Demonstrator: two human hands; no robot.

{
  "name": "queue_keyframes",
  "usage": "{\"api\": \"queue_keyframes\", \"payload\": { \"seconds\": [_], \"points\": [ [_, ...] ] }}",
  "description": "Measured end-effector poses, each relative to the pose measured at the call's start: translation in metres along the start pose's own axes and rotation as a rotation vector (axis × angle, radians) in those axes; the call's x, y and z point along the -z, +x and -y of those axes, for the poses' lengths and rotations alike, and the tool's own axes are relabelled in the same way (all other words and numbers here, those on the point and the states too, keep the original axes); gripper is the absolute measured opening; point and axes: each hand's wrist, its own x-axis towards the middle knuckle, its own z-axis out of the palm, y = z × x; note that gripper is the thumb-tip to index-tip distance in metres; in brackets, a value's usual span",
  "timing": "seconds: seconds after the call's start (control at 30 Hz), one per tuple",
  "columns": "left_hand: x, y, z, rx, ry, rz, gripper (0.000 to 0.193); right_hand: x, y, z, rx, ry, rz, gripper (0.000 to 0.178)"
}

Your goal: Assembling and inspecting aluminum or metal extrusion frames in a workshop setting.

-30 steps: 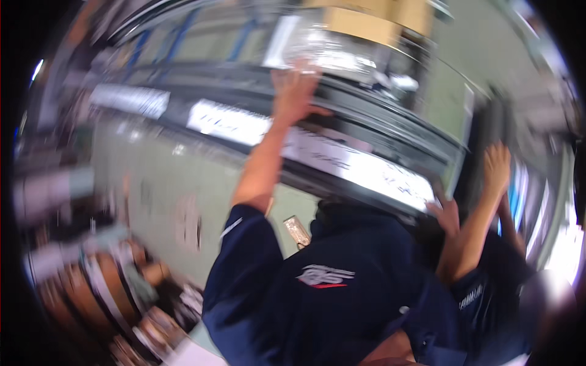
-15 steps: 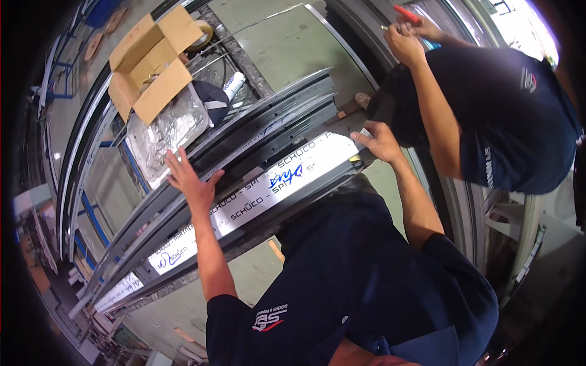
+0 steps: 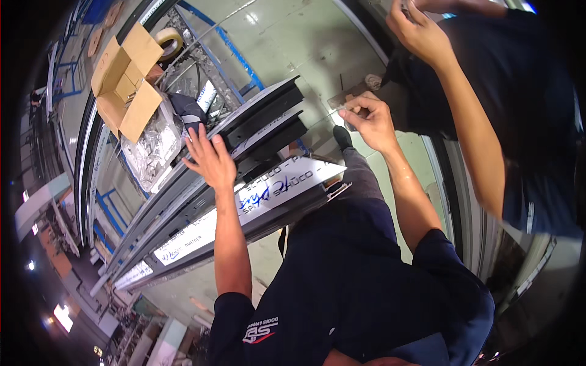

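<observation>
The left hand [image 3: 210, 160] splayed, gripping nothing, over metal bars [image 3: 278, 128], seemingly stiff, best held mid-length; the right hand [image 3: 372, 125] curled, contents unclear.

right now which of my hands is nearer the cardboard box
Left. Your left hand is below and right of the cardboard box; your right hand is farther right, past the dark profiles.

An open cardboard box [image 3: 141, 112] sits beside a tape roll [image 3: 163, 36], a co-worker [image 3: 525, 116] at right.
</observation>
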Motion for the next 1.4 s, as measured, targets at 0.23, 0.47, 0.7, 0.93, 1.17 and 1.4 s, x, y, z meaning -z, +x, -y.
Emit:
{"api": "queue_keyframes", "payload": {
  "seconds": [0.23, 0.47, 0.7, 0.93, 1.17, 1.4],
  "points": [
    [0.002, 0.002, -0.006, 0.007, 0.098, 0.034, 0.048, -0.023, 0.063, -0.051, -0.428, 0.920, 0.300, 0.016],
    [-0.008, 0.012, -0.019, -0.074, 0.105, 0.101, 0.047, -0.039, 0.086, -0.110, -0.378, 1.068, 0.442, 0.018],
    [-0.008, 0.010, -0.019, -0.073, 0.088, 0.121, 0.048, -0.032, 0.078, -0.141, -0.411, 1.038, 0.346, 0.028],
    [-0.013, 0.011, -0.020, -0.046, 0.086, 0.109, 0.044, -0.028, 0.062, -0.144, -0.464, 1.024, 0.319, 0.031],
    [-0.003, 0.012, -0.017, -0.055, 0.131, 0.093, 0.045, -0.038, 0.042, -0.186, -0.579, 0.751, 0.269, 0.016],
    [-0.007, 0.013, -0.022, -0.022, 0.140, 0.023, 0.040, 0.014, -0.002, -0.244, -0.420, 0.115, 0.279, 0.032]
  ]
}}
